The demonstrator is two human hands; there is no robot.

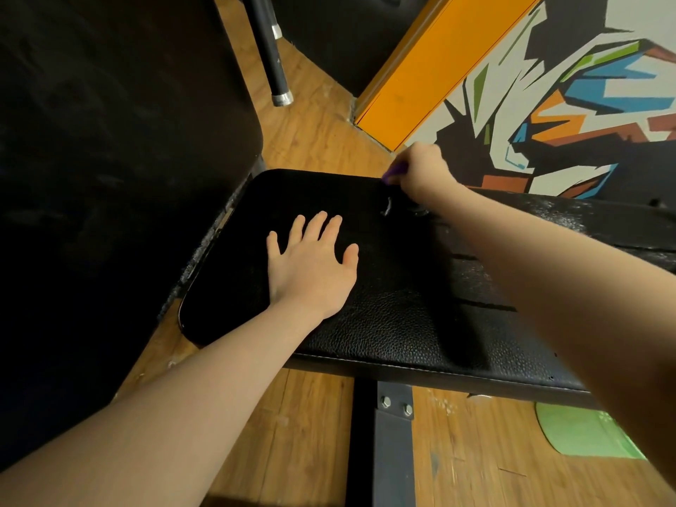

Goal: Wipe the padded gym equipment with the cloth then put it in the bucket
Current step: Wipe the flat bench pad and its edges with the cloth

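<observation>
Now wiping: right hand clenches the purple cloth at the bench pad's far edge, left hand flat, released; next, sweep nearer.

Two hands: left, right. One pad, one purple cloth, two bolts, one bar.

A black padded bench was seen standing on a wooden floor, with a left hand laid flat on it and what seemed a purple cloth held at its far edge.
</observation>
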